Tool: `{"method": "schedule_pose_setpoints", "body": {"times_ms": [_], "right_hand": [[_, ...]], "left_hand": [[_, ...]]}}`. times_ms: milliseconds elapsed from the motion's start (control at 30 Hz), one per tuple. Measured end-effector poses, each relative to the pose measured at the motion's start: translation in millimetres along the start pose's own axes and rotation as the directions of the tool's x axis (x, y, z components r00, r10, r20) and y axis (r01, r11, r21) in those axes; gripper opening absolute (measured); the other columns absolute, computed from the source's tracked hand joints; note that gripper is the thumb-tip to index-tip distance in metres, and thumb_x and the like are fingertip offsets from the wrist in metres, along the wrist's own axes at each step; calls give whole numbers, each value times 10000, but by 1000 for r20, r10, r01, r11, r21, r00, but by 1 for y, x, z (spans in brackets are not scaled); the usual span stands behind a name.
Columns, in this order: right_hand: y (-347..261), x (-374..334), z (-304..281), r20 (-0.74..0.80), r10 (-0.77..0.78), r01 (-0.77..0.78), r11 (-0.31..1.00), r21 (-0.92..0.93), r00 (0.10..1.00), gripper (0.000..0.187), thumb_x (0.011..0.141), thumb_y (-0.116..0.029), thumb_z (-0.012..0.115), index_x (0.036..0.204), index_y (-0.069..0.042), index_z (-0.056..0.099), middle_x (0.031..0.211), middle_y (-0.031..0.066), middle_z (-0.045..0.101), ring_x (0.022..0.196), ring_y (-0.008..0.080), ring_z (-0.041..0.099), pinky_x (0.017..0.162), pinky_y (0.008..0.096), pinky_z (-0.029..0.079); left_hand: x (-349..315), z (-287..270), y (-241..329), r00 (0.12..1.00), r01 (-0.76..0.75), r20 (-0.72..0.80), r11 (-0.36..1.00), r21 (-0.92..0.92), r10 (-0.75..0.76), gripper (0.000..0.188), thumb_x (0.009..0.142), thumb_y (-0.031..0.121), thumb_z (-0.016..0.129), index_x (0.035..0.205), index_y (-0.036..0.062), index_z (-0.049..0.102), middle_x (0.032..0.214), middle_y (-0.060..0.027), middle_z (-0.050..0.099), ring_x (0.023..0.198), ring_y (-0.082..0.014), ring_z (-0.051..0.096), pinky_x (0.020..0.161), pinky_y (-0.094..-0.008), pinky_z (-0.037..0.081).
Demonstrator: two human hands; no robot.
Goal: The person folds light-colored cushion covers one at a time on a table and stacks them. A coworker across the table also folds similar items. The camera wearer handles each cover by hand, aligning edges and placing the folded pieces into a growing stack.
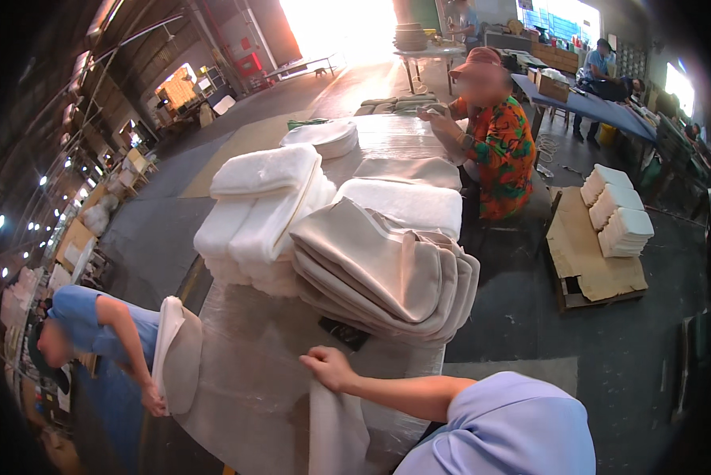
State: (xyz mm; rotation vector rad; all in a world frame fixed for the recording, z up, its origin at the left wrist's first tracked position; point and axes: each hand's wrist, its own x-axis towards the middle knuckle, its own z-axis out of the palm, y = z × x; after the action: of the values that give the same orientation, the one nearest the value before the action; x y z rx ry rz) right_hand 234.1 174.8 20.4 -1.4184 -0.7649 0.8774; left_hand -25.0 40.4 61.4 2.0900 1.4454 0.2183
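My right hand (328, 369) is closed in a fist on the upper edge of a pale beige fabric piece (336, 431), which hangs down toward the lower edge of the head view. The bare forearm reaches in from the lower right, under a light blue sleeve. My left hand is out of view. Just beyond the fist, a stack of folded beige fabric pieces (379, 273) lies on the plastic-covered table (252, 340). A small dark flat object (344, 333) sits at the foot of that stack.
Tall white fleecy pads (260, 198) stand behind, with a flat white pile (324, 138) farther off. At left, a person in blue (118, 324) holds a beige-and-white piece (177, 356). A person in a patterned shirt (502, 150) sits far right, near white stacks (621, 214) on a cardboard-covered pallet (573, 245).
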Motion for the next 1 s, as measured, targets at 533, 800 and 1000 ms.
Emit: {"method": "schedule_pose_setpoints", "body": {"times_ms": [533, 800, 1000], "right_hand": [[57, -60, -117, 35, 242, -244, 940, 240, 970, 551, 1098, -472, 547, 864, -29, 777, 847, 43, 721, 830, 135, 639, 822, 308, 515], [103, -52, -137, 71, 235, -244, 955, 169, 969, 578, 1079, -483, 547, 806, -39, 797, 809, 82, 752, 788, 185, 685, 820, 350, 533], [107, -45, -144, 216, 279, -326, 918, 225, 936, 552, 1068, -473, 584, 792, -41, 790, 797, 80, 756, 810, 194, 705, 855, 341, 544]], "left_hand": [[49, 83, 6, 975, -111, 194, 994, 17, 106, 705, 950, 336, 762, 1495, -43, 525, 1458, -318, 572, 1403, -455, 512, 1172, -534, 416], [59, 95, 5, 966, -111, 236, 994, -4, 108, 710, 955, 361, 753, 1495, -40, 527, 1461, -319, 571, 1404, -461, 510, 1171, -539, 417], [59, 101, 1, 967, -105, 230, 994, -21, 107, 714, 959, 380, 746, 1496, -38, 528, 1463, -320, 570, 1405, -466, 509, 1170, -543, 418]]}}
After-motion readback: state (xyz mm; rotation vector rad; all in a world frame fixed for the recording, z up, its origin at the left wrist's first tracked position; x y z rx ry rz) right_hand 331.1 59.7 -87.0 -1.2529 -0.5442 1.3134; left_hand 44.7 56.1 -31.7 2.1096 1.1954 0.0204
